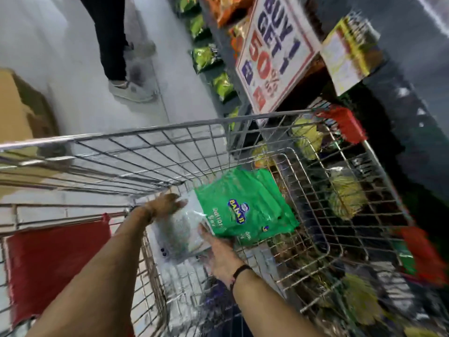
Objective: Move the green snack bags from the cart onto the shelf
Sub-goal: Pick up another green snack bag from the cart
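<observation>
A stack of green snack bags [245, 205] with clear windows and a blue-yellow logo lies inside the wire cart [145, 132]. My left hand [165, 205] grips the stack's near left edge at the clear part. My right hand [218, 254] holds the near bottom edge from below, a black band on its wrist. Both forearms reach down into the cart basket. The shelf [267, 122] stands to the right of the cart, partly seen through the wire.
A "Buy 1 Get 1 50%" sign [274, 49] hangs from the shelf over the cart's far right corner. Green and orange snack bags [206, 57] line the shelf. A person's legs [114, 45] stand in the aisle ahead. A cardboard box [19, 108] sits at left.
</observation>
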Demonstrator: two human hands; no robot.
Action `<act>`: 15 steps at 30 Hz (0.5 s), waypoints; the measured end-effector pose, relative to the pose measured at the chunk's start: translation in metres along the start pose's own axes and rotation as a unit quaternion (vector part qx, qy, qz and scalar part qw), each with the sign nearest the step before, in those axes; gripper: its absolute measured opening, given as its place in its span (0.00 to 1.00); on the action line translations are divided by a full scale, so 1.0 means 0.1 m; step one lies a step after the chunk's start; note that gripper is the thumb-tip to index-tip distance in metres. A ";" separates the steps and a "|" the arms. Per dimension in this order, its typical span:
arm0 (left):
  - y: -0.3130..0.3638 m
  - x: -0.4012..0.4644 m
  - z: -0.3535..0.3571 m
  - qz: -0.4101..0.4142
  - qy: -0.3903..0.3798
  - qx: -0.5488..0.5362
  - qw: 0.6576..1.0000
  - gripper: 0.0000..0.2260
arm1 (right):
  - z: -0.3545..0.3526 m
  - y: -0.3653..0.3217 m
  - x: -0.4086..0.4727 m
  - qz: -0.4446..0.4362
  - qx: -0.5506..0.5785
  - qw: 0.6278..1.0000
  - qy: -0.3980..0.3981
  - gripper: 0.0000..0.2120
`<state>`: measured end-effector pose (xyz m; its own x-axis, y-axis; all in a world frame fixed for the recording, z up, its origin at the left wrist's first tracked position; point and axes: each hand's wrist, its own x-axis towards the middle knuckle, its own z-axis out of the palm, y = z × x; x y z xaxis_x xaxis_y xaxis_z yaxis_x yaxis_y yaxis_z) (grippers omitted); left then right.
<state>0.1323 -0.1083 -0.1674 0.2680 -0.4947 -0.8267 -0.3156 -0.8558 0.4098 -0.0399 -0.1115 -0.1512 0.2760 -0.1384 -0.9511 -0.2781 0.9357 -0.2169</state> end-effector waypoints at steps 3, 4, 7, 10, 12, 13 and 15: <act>0.09 -0.06 -0.10 0.005 -0.054 0.042 0.998 0.24 | 0.01 -0.03 0.01 -0.002 0.007 0.999 0.038 0.17; 0.13 -0.10 -0.10 0.009 -0.078 0.034 0.996 0.26 | -0.02 -0.02 0.00 -0.008 0.014 0.998 0.057 0.26; 0.07 -0.23 -0.02 -0.003 -0.139 -0.027 0.990 0.38 | -0.12 0.00 -0.13 -0.024 0.029 0.996 0.076 0.33; 0.02 -0.48 0.12 0.015 -0.182 -0.137 0.974 0.46 | -0.26 -0.01 -0.39 -0.049 0.026 0.996 0.075 0.28; 0.06 -0.73 0.17 0.065 -0.171 -0.199 0.963 0.44 | -0.37 -0.04 -0.63 -0.111 0.023 0.990 0.088 0.28; 0.11 -0.86 0.19 0.099 -0.161 -0.218 0.957 0.42 | -0.42 -0.07 -0.78 -0.158 0.012 0.983 0.090 0.29; 0.26 -1.13 0.20 0.166 -0.130 -0.228 0.950 0.44 | -0.49 -0.16 -1.13 -0.253 -0.029 0.964 0.078 0.30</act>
<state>0.0754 -0.0716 -0.0712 -0.0295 -0.7464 -0.6648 0.0999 -0.6640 0.7410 -0.1117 -0.1268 -0.0510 0.2498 -0.6229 -0.7414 -0.1965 0.7171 -0.6687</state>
